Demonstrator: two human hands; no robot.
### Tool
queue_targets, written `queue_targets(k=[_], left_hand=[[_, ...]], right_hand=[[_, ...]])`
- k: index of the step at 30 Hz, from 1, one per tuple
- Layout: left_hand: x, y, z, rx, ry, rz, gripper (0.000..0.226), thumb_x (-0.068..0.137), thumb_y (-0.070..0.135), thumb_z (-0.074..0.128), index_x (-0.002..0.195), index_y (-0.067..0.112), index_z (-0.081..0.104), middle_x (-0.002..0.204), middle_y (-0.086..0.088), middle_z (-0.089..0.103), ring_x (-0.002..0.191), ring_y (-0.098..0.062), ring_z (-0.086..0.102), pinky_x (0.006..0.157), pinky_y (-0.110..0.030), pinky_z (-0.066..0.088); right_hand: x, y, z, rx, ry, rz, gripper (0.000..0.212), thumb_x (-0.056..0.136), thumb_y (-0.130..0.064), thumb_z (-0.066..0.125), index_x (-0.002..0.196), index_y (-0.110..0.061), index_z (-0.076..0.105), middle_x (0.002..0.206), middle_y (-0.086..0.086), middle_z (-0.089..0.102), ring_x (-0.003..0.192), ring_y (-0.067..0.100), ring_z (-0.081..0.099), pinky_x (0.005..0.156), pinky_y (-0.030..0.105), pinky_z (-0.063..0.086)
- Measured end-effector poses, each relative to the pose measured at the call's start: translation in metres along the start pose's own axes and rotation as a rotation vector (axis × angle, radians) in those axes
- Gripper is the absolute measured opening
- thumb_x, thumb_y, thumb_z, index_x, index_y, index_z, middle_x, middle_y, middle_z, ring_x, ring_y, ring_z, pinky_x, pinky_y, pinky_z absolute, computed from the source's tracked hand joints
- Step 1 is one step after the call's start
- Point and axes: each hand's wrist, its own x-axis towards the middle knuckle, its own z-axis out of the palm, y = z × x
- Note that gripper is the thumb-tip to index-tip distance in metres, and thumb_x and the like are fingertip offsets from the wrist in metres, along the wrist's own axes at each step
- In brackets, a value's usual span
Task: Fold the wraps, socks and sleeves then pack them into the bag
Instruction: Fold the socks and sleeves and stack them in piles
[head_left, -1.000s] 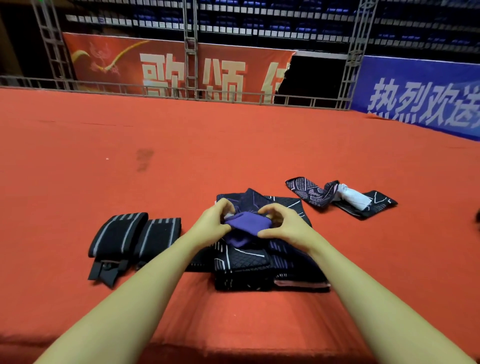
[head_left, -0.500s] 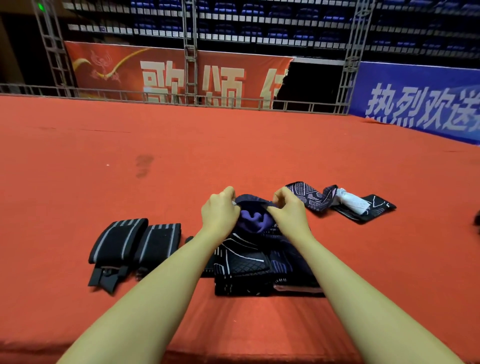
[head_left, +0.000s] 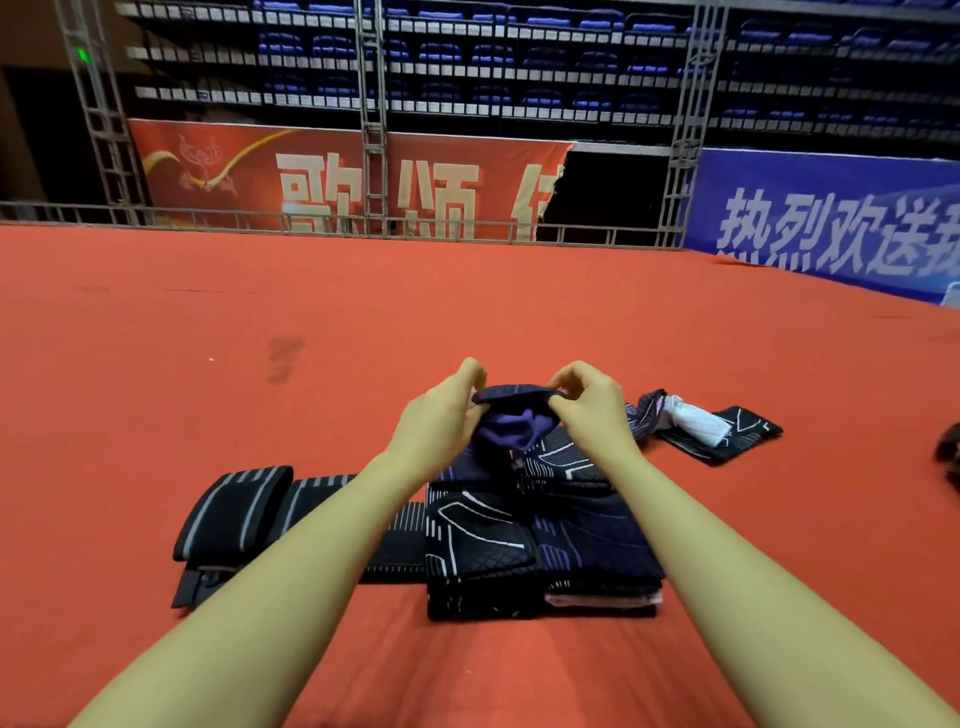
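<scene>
Both hands hold a dark sock (head_left: 511, 415) with a purple inside, lifted a little above a stack of folded dark patterned sleeves (head_left: 540, 545). My left hand (head_left: 441, 421) pinches the sock's cuff on the left and my right hand (head_left: 587, 410) pinches it on the right, stretching the opening between them. Two black wraps with grey stripes (head_left: 244, 512) lie to the left of the stack. More patterned pieces and a white item (head_left: 701, 426) lie to the right.
Everything lies on a wide red carpeted platform (head_left: 467, 312). A metal rail and truss (head_left: 374, 228) run along its far edge, with red and blue banners behind. A dark object (head_left: 950, 457) shows at the right border.
Both hands have risen and moved away from me with the sock. Its cuff is now pulled wide over the purple part, which earlier lay exposed on top.
</scene>
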Motion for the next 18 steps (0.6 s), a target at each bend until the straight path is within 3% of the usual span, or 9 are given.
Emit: queue_targets(k=[2, 4, 6, 8, 11, 13, 15, 16, 18], left_hand=[[0.007, -0.001, -0.002, 0.18, 0.119, 0.15, 0.026, 0.084, 0.005, 0.05, 0.101, 0.022, 0.039, 0.084, -0.005, 0.061, 0.069, -0.034, 0.059, 0.053, -0.033, 0.038], [0.013, -0.003, 0.0, 0.36, 0.197, 0.276, 0.031, 0.068, 0.003, 0.054, 0.09, 0.022, 0.043, 0.068, -0.003, 0.057, 0.052, -0.027, 0.058, 0.043, -0.026, 0.03], [0.018, -0.004, -0.003, 0.462, 0.217, 0.319, 0.019, 0.068, 0.008, 0.051, 0.083, 0.019, 0.055, 0.062, -0.001, 0.052, 0.048, -0.023, 0.056, 0.045, -0.023, 0.026], [0.019, -0.004, -0.004, 0.48, 0.247, 0.33, 0.023, 0.077, 0.014, 0.04, 0.081, 0.017, 0.063, 0.064, -0.001, 0.052, 0.051, -0.024, 0.057, 0.045, -0.024, 0.03], [0.016, -0.001, -0.004, 0.373, 0.226, 0.366, 0.03, 0.084, 0.025, 0.038, 0.106, 0.02, 0.058, 0.083, -0.005, 0.057, 0.062, -0.028, 0.057, 0.052, -0.029, 0.042], [0.01, 0.007, -0.001, 0.322, 0.172, 0.403, 0.038, 0.086, 0.048, 0.042, 0.113, 0.023, 0.051, 0.095, -0.007, 0.058, 0.07, -0.028, 0.056, 0.061, -0.033, 0.044], [0.006, 0.016, 0.005, 0.438, 0.137, 0.425, 0.059, 0.074, 0.069, 0.049, 0.108, 0.021, 0.051, 0.103, -0.011, 0.058, 0.078, -0.028, 0.055, 0.067, -0.035, 0.043], [0.005, 0.02, 0.008, 0.504, 0.126, 0.412, 0.065, 0.066, 0.071, 0.056, 0.106, 0.019, 0.051, 0.107, -0.013, 0.059, 0.081, -0.029, 0.055, 0.068, -0.036, 0.043], [0.008, 0.026, 0.013, 0.593, 0.14, 0.355, 0.063, 0.057, 0.055, 0.072, 0.1, 0.016, 0.048, 0.11, -0.017, 0.06, 0.079, -0.031, 0.057, 0.065, -0.035, 0.044]], right_hand=[[0.003, -0.005, -0.005, -0.085, 0.041, -0.052, 0.022, 0.07, 0.009, 0.052, 0.079, -0.01, 0.057, 0.076, 0.005, 0.056, 0.072, 0.025, 0.049, 0.066, 0.035, 0.04], [0.003, -0.014, -0.008, -0.166, 0.063, -0.083, 0.022, 0.072, 0.007, 0.05, 0.083, -0.012, 0.053, 0.076, 0.002, 0.051, 0.072, 0.026, 0.045, 0.064, 0.039, 0.04], [0.004, -0.022, -0.01, -0.233, 0.068, -0.055, 0.017, 0.076, -0.001, 0.052, 0.089, -0.013, 0.054, 0.08, 0.0, 0.054, 0.076, 0.025, 0.046, 0.066, 0.037, 0.04], [0.005, -0.027, -0.013, -0.252, 0.05, 0.022, 0.014, 0.079, -0.011, 0.056, 0.093, -0.015, 0.058, 0.083, 0.0, 0.059, 0.081, 0.027, 0.053, 0.069, 0.034, 0.041], [0.008, -0.032, -0.016, -0.203, 0.035, 0.092, 0.014, 0.078, -0.017, 0.06, 0.091, -0.019, 0.062, 0.083, -0.001, 0.063, 0.089, 0.028, 0.059, 0.072, 0.033, 0.043], [0.011, -0.039, -0.016, -0.187, 0.072, 0.124, 0.012, 0.076, -0.02, 0.061, 0.088, -0.021, 0.062, 0.087, 0.003, 0.067, 0.091, 0.03, 0.06, 0.074, 0.034, 0.044], [0.014, -0.047, -0.015, -0.195, 0.091, 0.144, 0.011, 0.075, -0.022, 0.06, 0.086, -0.021, 0.061, 0.09, 0.006, 0.068, 0.091, 0.03, 0.06, 0.074, 0.034, 0.043], [0.016, -0.051, -0.015, -0.203, 0.089, 0.151, 0.01, 0.075, -0.022, 0.06, 0.085, -0.021, 0.06, 0.091, 0.006, 0.068, 0.091, 0.03, 0.06, 0.073, 0.033, 0.042], [0.019, -0.055, -0.016, -0.209, 0.077, 0.15, 0.01, 0.074, -0.021, 0.06, 0.084, -0.021, 0.061, 0.09, 0.004, 0.068, 0.09, 0.029, 0.059, 0.072, 0.032, 0.041]])
